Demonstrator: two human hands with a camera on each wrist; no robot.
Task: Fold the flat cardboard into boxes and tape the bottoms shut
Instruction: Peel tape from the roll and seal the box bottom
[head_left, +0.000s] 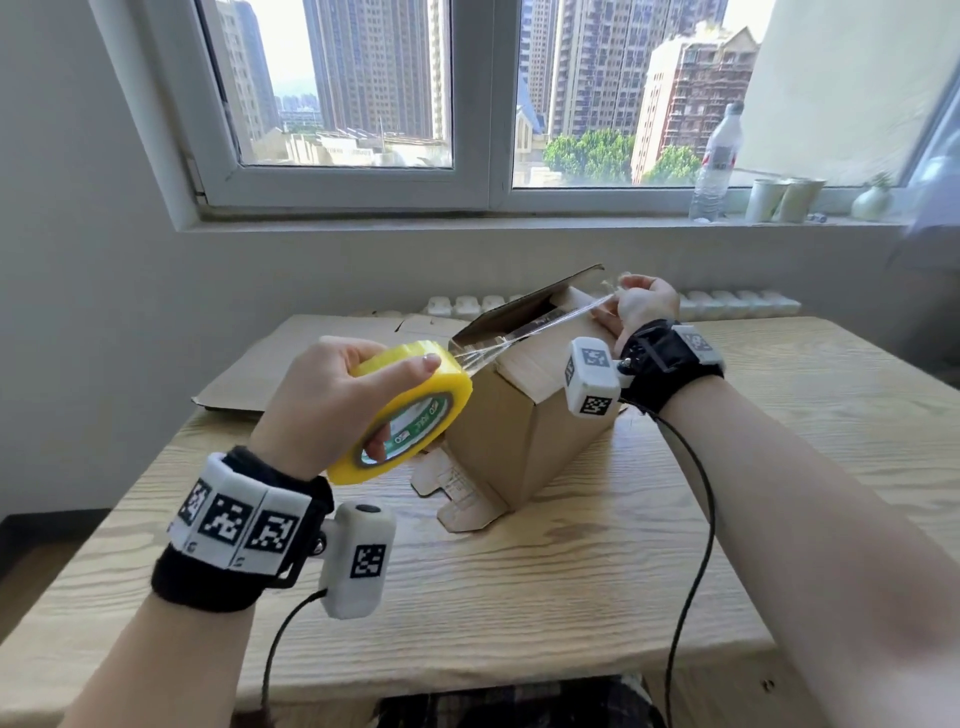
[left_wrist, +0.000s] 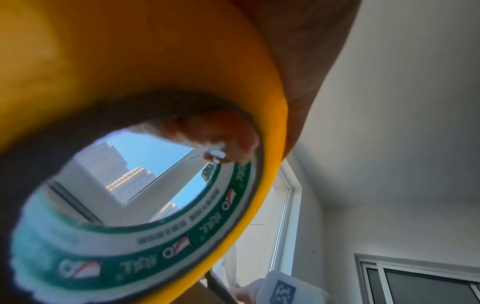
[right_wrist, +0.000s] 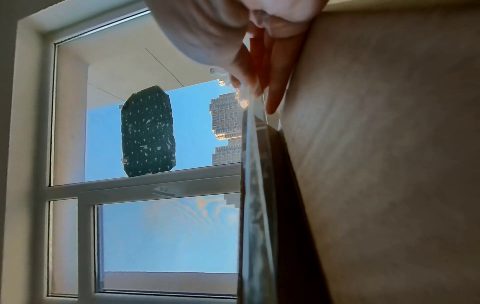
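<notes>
Left hand (head_left: 332, 395) grips the yellow tape roll (head_left: 405, 410) with a fingertip inside the core, right hand (head_left: 641, 306) pinches the free tape end at the far side. Box (head_left: 519, 415) stands bottom-up on the wooden table (head_left: 571, 571), one bottom flap (head_left: 524, 304) up, flat cardboard (head_left: 291, 364) behind, clear strip (head_left: 540, 327) stretched above the seam. Risk: strip looks bunched near the roll, so it may wrinkle or stick to itself, or land off-seam with that flap unclosed.

A: What's the person wearing?
B: Black wristbands w/ white blocks of b&w square codes, both wrists. White padded cam pods are hanging off each, black cables trailing. Arms bare; plaid fabric's showing at lap.
</notes>
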